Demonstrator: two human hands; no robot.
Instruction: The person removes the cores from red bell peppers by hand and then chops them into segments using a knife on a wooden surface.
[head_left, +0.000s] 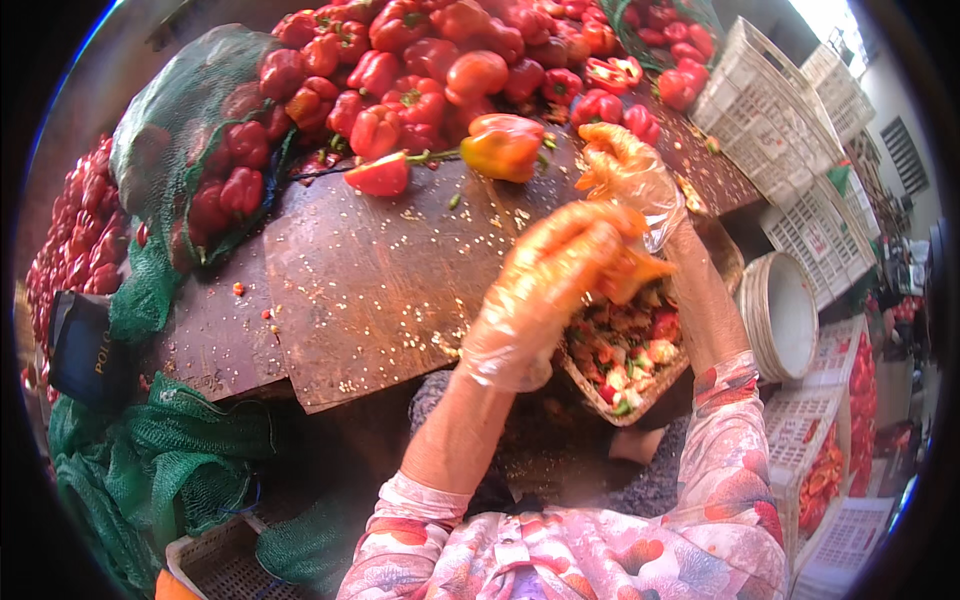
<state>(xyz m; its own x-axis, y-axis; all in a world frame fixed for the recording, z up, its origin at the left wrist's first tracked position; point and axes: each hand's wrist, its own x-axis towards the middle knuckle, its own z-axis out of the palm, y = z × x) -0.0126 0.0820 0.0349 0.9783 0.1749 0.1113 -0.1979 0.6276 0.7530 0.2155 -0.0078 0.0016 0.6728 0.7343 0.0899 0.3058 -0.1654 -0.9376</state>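
Note:
Both my hands wear clear plastic gloves over orange ones. My left hand (566, 274) is blurred and holds an orange-red pepper piece (637, 276) above a tub of pepper scraps (630, 416). Beyond it my right hand (628, 169) has its fingers curled; whether it holds anything cannot be told. A red-orange bell pepper with a yellow-green side (504, 147) and a cut red pepper piece (379, 175) lie on the brown board table (375, 270), which is strewn with seeds. A large heap of red bell peppers (420, 97) covers the far side.
A green mesh sack of peppers (187, 150) lies at the left, with more green netting (165, 450) below. White plastic crates (769, 112) and a round white bucket (787, 315) stand at the right. A dark box (82, 349) sits at the table's left end.

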